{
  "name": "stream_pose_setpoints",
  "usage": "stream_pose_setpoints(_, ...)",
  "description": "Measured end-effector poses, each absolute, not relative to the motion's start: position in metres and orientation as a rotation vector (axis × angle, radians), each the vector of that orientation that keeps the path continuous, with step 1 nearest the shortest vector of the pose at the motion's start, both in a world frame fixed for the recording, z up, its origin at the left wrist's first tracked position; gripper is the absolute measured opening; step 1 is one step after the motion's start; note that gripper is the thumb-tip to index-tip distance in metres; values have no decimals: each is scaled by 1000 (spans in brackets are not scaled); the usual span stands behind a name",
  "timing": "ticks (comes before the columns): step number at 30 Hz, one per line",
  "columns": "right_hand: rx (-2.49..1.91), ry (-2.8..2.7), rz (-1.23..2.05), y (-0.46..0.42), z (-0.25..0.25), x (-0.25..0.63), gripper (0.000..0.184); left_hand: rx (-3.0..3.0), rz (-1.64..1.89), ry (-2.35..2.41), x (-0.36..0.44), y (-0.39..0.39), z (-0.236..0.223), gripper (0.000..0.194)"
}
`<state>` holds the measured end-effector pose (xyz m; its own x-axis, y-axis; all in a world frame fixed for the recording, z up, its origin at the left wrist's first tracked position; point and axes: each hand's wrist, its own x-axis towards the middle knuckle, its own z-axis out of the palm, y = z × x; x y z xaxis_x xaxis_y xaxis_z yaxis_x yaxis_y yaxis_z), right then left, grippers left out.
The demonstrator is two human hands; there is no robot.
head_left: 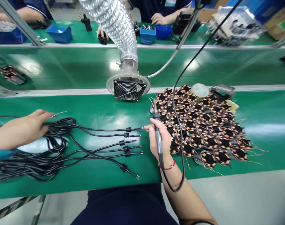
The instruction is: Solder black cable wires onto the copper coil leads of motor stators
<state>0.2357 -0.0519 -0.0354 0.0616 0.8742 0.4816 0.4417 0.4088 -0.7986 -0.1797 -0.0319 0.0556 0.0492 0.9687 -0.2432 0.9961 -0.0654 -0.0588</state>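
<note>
My right hand [160,137] is closed around a soldering iron [158,137], its tip pointing away from me. The thumb and forefinger of that hand also touch the end of a black cable. My left hand [27,128] is closed at the left, with a thin silvery wire [59,113], which looks like solder, sticking out from its fingers. Below it lies a pile of black cables [34,162]. Several cable ends with black strain reliefs [126,135] and stripped coloured wires point right. Beside my right hand stand many copper-wound motor stators [189,125] in rows.
A fume extractor [129,89] on a silver duct hangs over the green table [104,109]. The iron's black cord [180,118] loops across the stators. Beyond a rail, co-workers' hands [159,19] are near blue bins [147,35].
</note>
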Motion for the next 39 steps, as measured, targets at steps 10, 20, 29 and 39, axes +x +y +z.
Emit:
stream_pose_setpoints(10,-1490,-1641,250,-100,39,286,36,2157,65,1186,1,-3,6,42)
stream_pose_setpoints(20,-1944,-2148,-67,-115,-2,289,28,2228,24,1024,12,-21,-23,32)
stream_pose_setpoints(29,-1713,-2334,-66,-88,-11,242,28,2160,-55,916,12,-25,-19,25)
stream_pose_setpoints(39,-1246,-2510,90,-51,-17,233,34,1424,438,1137,4,-14,-29,34)
